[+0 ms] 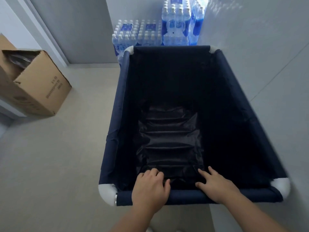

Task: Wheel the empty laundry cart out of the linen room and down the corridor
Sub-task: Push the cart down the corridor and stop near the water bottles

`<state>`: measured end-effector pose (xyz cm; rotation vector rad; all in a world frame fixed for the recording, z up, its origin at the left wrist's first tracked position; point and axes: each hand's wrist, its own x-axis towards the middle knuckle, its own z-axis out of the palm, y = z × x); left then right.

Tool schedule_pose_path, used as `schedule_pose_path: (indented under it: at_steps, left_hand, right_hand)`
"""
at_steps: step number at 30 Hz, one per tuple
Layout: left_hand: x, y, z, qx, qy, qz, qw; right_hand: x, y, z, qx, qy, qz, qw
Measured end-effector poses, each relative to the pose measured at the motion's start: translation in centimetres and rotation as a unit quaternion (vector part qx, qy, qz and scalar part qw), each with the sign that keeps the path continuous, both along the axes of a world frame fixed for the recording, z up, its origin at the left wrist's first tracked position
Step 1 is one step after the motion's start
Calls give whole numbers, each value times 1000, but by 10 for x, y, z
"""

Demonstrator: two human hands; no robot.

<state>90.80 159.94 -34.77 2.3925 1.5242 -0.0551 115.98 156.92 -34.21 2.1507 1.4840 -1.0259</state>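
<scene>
A navy fabric laundry cart with white corner joints fills the middle of the head view, and its dark liner holds nothing. My left hand lies over the near rail, fingers curled onto it. My right hand rests on the same rail further right, fingers spread and reaching over the inner edge. The cart's right side runs close along a grey wall. Its wheels are hidden beneath it.
Stacked packs of bottled water stand just beyond the cart's far end against the back wall. An open cardboard box sits on the floor at the left by a door frame. Pale floor stretches left of the cart.
</scene>
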Motion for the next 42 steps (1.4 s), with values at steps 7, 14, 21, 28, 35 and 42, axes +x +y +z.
schedule_pose_path:
  at_steps: [7,14,21,28,35,42]
  left_hand:
    - [1,-1,-1,20,4,14,1000]
    - [4,-4,1,33,39,54,997]
    - [4,3,28,1,70,37,997]
    - [-51,10,78,-21,-14,15,1000]
    - [-107,-18,67,-81,8,-4,997]
    - [-108,-41,37,-45,11,-52,998]
  right_hand:
    - [1,-4,-3,52,-1,-19,998]
    - [0,-9,-4,99,-13,-34,994]
    - [-14,-30,18,156,10,5,988]
    - [-54,-60,39,196,-10,7,981]
    - [-90,-67,37,180,-58,-12,982]
    - [-96,-69,17,165,-78,-41,982]
